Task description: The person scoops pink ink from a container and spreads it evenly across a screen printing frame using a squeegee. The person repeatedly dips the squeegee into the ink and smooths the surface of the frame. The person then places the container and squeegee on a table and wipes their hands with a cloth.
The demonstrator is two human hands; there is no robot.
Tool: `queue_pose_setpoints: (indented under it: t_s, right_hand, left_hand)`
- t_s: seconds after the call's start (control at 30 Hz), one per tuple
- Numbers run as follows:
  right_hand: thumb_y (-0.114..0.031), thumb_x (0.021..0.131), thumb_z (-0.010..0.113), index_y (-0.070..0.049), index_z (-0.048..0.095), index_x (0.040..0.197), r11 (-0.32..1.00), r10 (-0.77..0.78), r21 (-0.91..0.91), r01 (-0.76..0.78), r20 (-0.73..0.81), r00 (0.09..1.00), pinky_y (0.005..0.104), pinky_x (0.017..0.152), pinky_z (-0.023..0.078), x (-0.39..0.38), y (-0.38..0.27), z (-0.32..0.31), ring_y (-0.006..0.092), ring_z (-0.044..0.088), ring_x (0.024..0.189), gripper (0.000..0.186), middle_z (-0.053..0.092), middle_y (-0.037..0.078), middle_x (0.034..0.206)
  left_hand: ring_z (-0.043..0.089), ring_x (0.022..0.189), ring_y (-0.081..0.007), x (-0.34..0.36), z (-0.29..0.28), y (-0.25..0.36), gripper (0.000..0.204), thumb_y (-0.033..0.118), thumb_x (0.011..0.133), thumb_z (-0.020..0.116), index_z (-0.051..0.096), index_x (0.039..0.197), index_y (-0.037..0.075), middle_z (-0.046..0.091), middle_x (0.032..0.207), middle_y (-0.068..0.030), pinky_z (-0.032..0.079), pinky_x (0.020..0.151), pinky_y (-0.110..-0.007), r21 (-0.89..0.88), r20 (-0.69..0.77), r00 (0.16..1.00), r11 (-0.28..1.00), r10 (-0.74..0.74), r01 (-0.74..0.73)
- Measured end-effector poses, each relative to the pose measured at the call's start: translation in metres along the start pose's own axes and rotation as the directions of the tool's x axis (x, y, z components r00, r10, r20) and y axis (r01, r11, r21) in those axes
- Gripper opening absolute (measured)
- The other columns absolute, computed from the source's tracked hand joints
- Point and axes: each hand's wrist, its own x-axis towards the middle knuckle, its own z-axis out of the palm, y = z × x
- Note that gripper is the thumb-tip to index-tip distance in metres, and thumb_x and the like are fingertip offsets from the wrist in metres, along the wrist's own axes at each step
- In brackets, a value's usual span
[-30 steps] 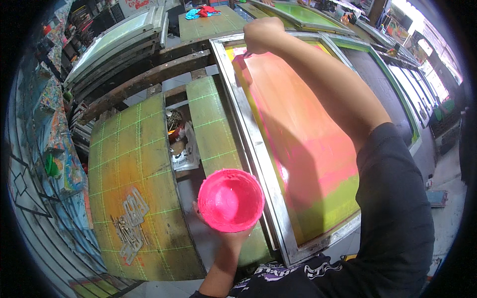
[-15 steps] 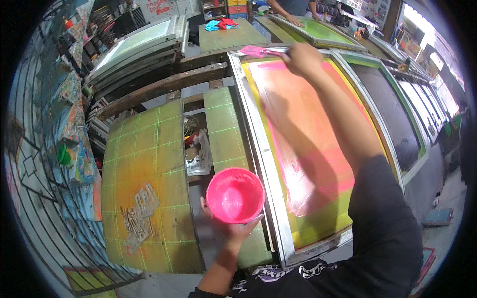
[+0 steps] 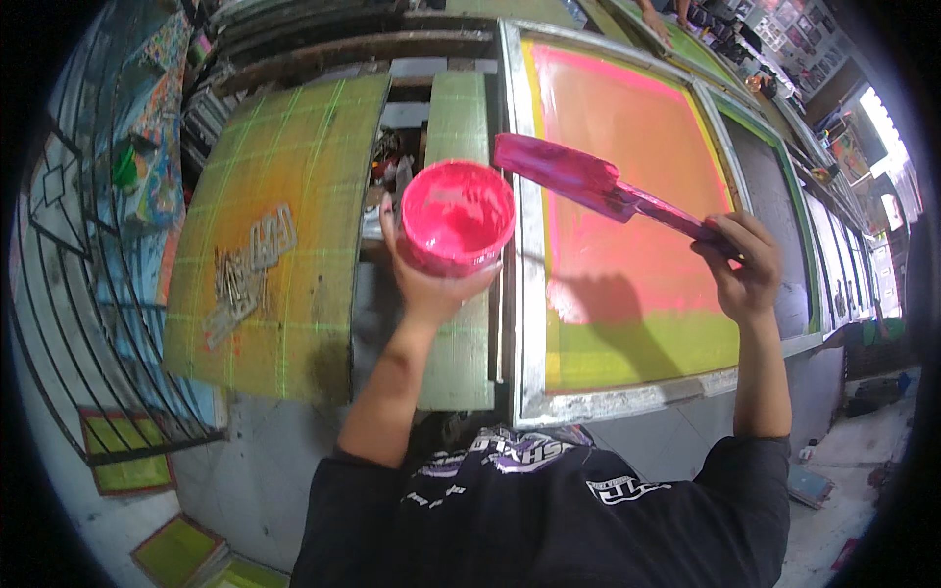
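Observation:
My left hand (image 3: 434, 284) is wrapped round a pink tub (image 3: 459, 257) from below, over the narrow green board. Bright pink ink (image 3: 451, 230) coats the tub's inner wall and bottom. My right hand (image 3: 747, 260) grips the thin handle of a pink-smeared spatula (image 3: 564, 174). Its broad blade points left toward the tub and hangs above the screen frame, apart from the tub's rim. Beneath it lies a large screen-printing frame (image 3: 529, 333) with a pale metal border. Pink ink covers most of its mesh (image 3: 627, 235), with a yellow-green strip at the near end.
A greenish board (image 3: 294, 333) on the left carries several clear plastic pieces (image 3: 245, 274). A second, dark-meshed frame (image 3: 769, 186) adjoins on the right. At the far right back, another person's hand (image 3: 657, 22) rests by a green frame. Black metal railings (image 3: 83, 323) stand at left.
My right hand has drawn the spatula back from the frame's far end toward me, with its blade now near the tub. The left hand keeps the tub, now tilted differently. The view has shifted.

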Motion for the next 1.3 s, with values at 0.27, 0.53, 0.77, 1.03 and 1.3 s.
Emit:
queue_pose_setpoints:
  t_s: [0.27,0.53,0.77,1.03,1.3]
  right_hand:
    - [-0.002,0.062,0.074,-0.004,0.064,0.077,0.741,-0.445,-0.414,0.529,0.288,0.848,0.0311,0.046,0.036,-0.013,-0.05,-0.024,0.0192,0.051,0.053,0.018,0.056,0.004,0.07]
    - [-0.001,0.077,0.063,0.001,0.065,0.088,0.919,0.159,-0.382,-0.1,0.127,0.979,0.0259,0.056,0.041,-0.042,-0.036,-0.053,0.0195,0.056,0.066,0.011,0.057,0.012,0.079]
    - [-0.014,0.068,0.073,0.005,0.066,0.088,0.489,0.868,-0.283,-0.825,0.062,0.493,0.0205,0.054,0.037,-0.076,0.037,-0.089,0.0071,0.05,0.057,0.028,0.062,0.004,0.068]
    - [-0.02,0.068,0.074,0.006,0.068,0.087,0.511,0.851,-0.48,-0.713,0.165,0.499,0.0269,0.064,0.045,-0.046,0.047,-0.09,0.0134,0.059,0.067,0.033,0.065,0.009,0.073]
    - [-0.031,0.069,0.072,-0.005,0.071,0.087,0.544,0.82,-0.618,-0.568,0.247,0.517,0.0335,0.068,0.049,0.012,0.011,-0.031,0.0242,0.064,0.074,0.031,0.067,0.013,0.079]
  left_hand:
    - [0.048,0.116,-0.0248,0.002,0.003,0.015,0.133,0.024,0.045,0.089,-0.001,0.14,0.002,0.044,0.126,-0.016,0.036,0.101,-0.038,0.106,-0.023,0.998,0.993,0.058,-0.055]
    - [0.043,0.117,-0.0253,0.002,-0.002,0.0,0.128,0.01,0.044,0.087,0.003,0.141,0.006,0.033,0.133,-0.0155,0.043,0.096,-0.038,-0.055,-0.011,0.993,0.992,-0.115,0.114]
    - [0.046,0.112,-0.0228,0.001,-0.004,0.002,0.111,0.008,0.044,0.086,0.023,0.135,0.005,0.041,0.127,-0.0119,0.047,0.089,-0.036,-0.038,-0.036,0.986,0.986,-0.163,0.162]
    - [0.052,0.107,-0.0221,0.003,-0.003,-0.003,0.096,0.011,0.045,0.087,0.036,0.127,0.001,0.048,0.12,-0.0113,0.044,0.092,-0.036,-0.05,-0.033,0.995,0.994,-0.098,0.096]
    - [0.052,0.107,-0.0221,0.001,-0.01,-0.009,0.097,0.009,0.046,0.085,0.035,0.128,0.001,0.047,0.12,-0.0116,0.044,0.091,-0.036,-0.038,-0.041,0.99,0.991,-0.133,0.131]
